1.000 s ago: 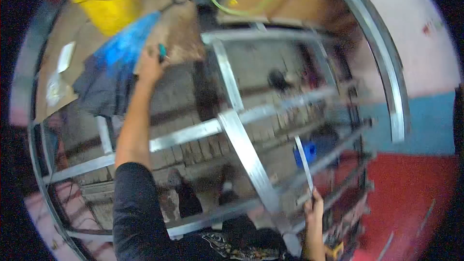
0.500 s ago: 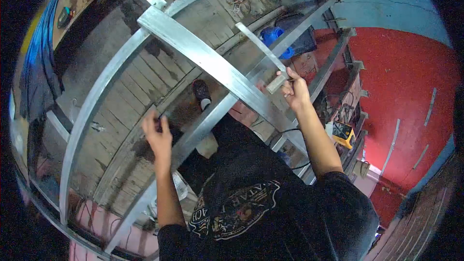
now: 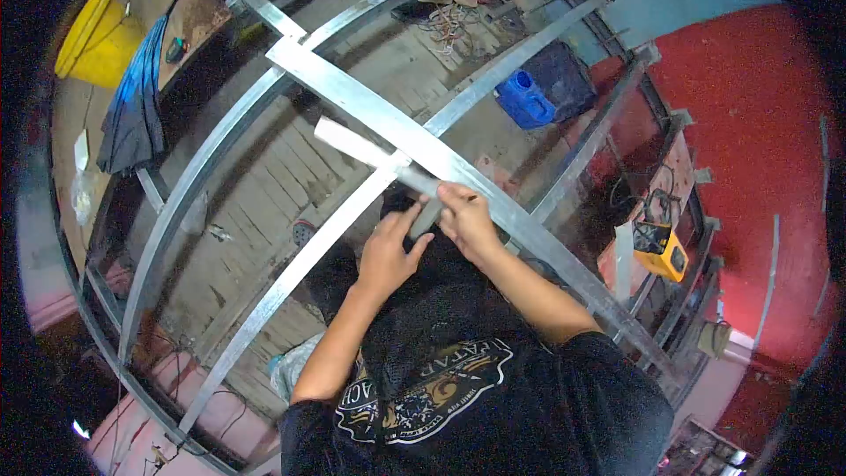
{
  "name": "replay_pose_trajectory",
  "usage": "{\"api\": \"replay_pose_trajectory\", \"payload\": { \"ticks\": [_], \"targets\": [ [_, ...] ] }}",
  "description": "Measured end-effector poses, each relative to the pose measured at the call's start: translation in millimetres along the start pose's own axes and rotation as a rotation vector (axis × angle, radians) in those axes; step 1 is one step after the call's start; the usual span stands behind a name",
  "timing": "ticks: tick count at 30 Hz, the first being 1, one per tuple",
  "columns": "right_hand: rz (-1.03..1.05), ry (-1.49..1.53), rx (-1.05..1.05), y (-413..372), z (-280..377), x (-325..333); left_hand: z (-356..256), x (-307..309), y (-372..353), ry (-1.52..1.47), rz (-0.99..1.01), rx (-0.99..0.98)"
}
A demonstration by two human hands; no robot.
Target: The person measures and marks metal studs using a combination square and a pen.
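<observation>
My right hand [image 3: 467,220] grips a try square [image 3: 357,145] near its corner. The bright metal blade reaches up and left, across the end of a square metal tube [image 3: 308,251]. This tube meets a longer metal bar [image 3: 370,115] that runs diagonally through the frame. The thick stock of the square points down between my hands. My left hand [image 3: 388,251] is at the lower end of the stock, with its thumb and fingers closed around it. Part of the stock is hidden by my fingers.
Curved metal tubes [image 3: 189,176] and crosspieces surround me above a plank floor [image 3: 264,185]. A blue jug [image 3: 526,99] lies at upper right, and an orange-yellow machine [image 3: 661,251] with cables stands at right. A yellow bucket [image 3: 101,35] and a folded umbrella [image 3: 137,106] are at upper left.
My right hand has brought the try square down and left onto the metal tubes. My left hand has moved right, from free space to the stock. The view has shifted.
</observation>
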State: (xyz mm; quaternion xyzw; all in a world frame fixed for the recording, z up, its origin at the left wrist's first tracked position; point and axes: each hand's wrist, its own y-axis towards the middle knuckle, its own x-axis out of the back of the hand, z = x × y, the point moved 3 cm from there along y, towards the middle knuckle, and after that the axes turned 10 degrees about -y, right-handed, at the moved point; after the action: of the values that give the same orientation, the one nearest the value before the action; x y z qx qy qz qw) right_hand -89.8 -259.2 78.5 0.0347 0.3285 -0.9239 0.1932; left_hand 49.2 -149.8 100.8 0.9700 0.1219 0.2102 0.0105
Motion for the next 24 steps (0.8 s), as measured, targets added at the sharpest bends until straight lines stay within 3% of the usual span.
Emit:
{"api": "replay_pose_trajectory", "payload": {
  "ticks": [1, 3, 6, 9, 13, 14, 15, 19, 22, 23, 24],
  "targets": [
    [0.084, -0.057, 0.015, -6.0, -9.8, 6.1, 10.4, -15.1, -11.4, 0.03, 0.081, 0.072],
    [0.131, -0.107, -0.104, -17.9, -31.5, 18.9, 16.7, -33.9, -30.4, 0.043, 0.017, 0.019],
    [0.133, -0.082, -0.144, -25.2, -56.3, 33.1, 9.2, -43.8, -46.0, 0.012, 0.131, 0.198],
    [0.175, -0.062, -0.123, -31.8, -67.0, 39.8, -3.4, -55.1, -49.1, 0.189, 0.055, 0.055],
    [0.32, -0.187, -0.111, -37.9, -60.9, 44.4, -10.7, -64.8, -46.4, 0.225, 0.008, 0.15],
    [0.313, -0.237, 0.003, -39.5, -56.6, 40.9, -13.8, -66.0, -46.5, 0.297, -0.096, -0.021],
    [0.307, -0.287, 0.119, -43.1, -49.4, 35.9, -13.0, -67.3, -46.3, 0.307, -0.096, -0.03],
    [0.32, -0.296, 0.172, -57.7, -34.1, 31.7, -14.8, -64.8, -48.6, 0.23, -0.245, -0.048],
    [0.284, -0.271, 0.19, -51.2, -35.7, 47.5, 17.1, -69.8, -53.4, -0.064, -0.285, 0.333],
    [0.27, -0.278, 0.154, -52.8, -30.9, 56.3, 33.3, -75.9, -55.8, -0.063, -0.294, 0.332],
    [0.225, -0.228, 0.28, -50.4, -29.5, 63.7, 47.6, -82.4, -57.3, -0.378, -0.295, 0.388]
  ]
}}
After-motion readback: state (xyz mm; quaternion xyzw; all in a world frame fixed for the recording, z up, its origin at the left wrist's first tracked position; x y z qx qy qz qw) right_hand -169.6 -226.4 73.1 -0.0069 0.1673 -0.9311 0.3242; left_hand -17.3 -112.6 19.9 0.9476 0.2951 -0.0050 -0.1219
